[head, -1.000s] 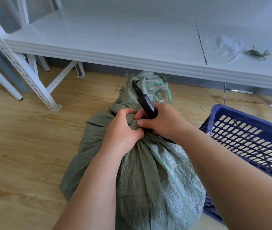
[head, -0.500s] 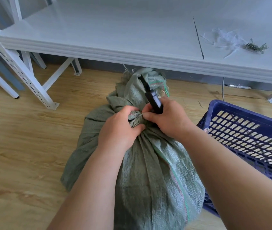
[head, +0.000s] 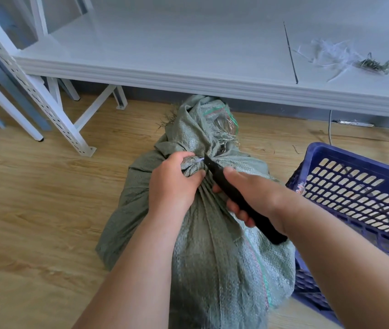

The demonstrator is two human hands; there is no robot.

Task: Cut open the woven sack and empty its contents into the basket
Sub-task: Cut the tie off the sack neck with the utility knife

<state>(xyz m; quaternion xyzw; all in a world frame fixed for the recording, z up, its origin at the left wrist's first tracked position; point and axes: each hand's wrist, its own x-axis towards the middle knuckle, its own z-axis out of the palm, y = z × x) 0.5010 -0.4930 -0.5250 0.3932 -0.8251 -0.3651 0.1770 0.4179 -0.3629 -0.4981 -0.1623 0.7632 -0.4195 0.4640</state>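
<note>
A full grey-green woven sack point(head: 212, 252) stands on the wooden floor in front of me, its neck bunched and tied. My left hand point(head: 173, 184) grips the bunched neck just below the tie. My right hand point(head: 252, 195) holds a black utility knife point(head: 241, 200), its tip touching the white tie at the neck beside my left thumb. The sack's frayed open top flops away toward the table. A blue slatted plastic basket point(head: 359, 191) sits on the floor to the right, touching the sack.
A white table point(head: 188, 51) overhangs the sack's far end, with white and green cut strands point(head: 345, 60) on its right part. White perforated rack legs point(head: 34, 96) stand at the left. A cable point(head: 330, 127) hangs behind the basket.
My right hand has turned the knife down from pointing upward, so its tip now meets the tie at the neck. My left hand keeps its grip.
</note>
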